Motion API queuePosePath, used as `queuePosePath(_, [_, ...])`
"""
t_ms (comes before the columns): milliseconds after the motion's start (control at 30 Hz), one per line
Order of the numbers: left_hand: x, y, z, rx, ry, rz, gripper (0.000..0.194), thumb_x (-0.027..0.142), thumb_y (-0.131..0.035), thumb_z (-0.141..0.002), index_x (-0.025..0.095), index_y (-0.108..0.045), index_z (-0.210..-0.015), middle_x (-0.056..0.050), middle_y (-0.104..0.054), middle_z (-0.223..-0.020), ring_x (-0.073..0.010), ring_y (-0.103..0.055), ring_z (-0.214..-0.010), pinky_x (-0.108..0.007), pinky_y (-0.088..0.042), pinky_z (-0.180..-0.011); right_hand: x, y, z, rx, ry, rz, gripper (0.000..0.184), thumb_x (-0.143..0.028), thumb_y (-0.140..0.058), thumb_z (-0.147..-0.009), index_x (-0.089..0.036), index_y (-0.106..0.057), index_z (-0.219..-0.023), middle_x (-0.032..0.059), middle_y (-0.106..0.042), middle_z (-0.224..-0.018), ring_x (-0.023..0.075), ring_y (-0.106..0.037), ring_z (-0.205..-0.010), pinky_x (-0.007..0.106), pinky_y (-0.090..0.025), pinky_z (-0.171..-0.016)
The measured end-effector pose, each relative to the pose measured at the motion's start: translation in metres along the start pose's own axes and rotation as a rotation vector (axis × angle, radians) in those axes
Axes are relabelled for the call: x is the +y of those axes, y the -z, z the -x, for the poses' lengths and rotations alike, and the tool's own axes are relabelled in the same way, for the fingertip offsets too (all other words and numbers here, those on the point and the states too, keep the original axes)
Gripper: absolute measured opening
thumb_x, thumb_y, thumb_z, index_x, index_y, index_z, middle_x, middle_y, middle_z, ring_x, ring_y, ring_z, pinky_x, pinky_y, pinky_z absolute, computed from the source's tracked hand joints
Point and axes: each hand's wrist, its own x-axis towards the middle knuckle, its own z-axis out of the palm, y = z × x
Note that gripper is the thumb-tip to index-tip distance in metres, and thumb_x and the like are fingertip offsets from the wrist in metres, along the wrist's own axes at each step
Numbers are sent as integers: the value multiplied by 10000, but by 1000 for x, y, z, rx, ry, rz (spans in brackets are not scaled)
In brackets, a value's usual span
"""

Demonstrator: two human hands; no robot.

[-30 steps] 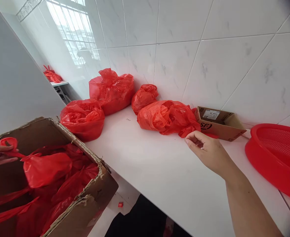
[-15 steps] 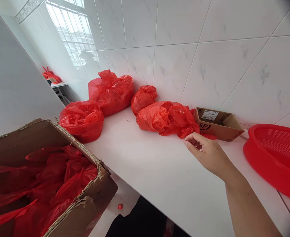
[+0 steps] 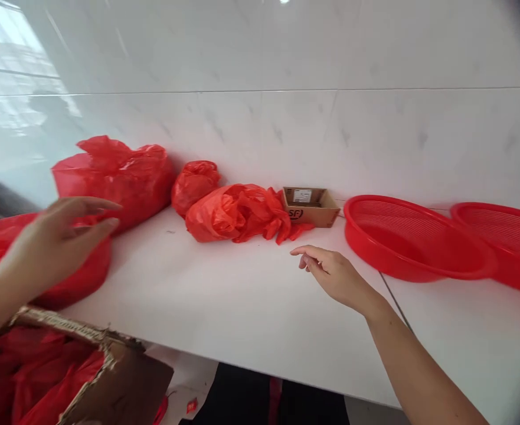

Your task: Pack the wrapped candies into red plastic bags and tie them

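With the wall as twelve o'clock, the person's left hand [image 3: 58, 245] hovers at nine, thumb and fingers spread apart, in front of a squat, rounded red plastic bag [image 3: 87, 273] on the white table [image 3: 242, 301]. At that hand's six o'clock, a torn-edged brown cardboard box [image 3: 131, 383] holds crumpled red plastic bags [image 3: 38, 369].

The right hand [image 3: 330, 271] hangs at four, fingers loosely bent, index extended; a lumpy red plastic bag [image 3: 228, 215] lies at its ten, a small brown cardboard box [image 3: 326, 218] at twelve, two round red plastic baskets [image 3: 388, 260] at three.
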Motion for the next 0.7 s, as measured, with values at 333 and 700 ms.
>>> queuePosePath(333, [104,-117,37,-517,-404,238,317,513,-511,-856,285,-700,-967,-79,-580,-1250,-268,-594,-1005,-397,-505,-818,124,80,78,649,-249,425,307,-332,-464,-897,-228,-639,-1126,79,-659,-1181,264,-616,-1035,397,-508,-768])
queuePosePath(700, [153,-245,53,-512,-382,36,310,254,-504,-887,199,-617,-1170,-150,-532,-1312,-313,-531,-1200,-465,-482,-964,94,5,53,186,-101,100,309,-312,-459,-932,-225,-597,-1194,80,-618,-1247,238,-566,-1161,414,-462,-962])
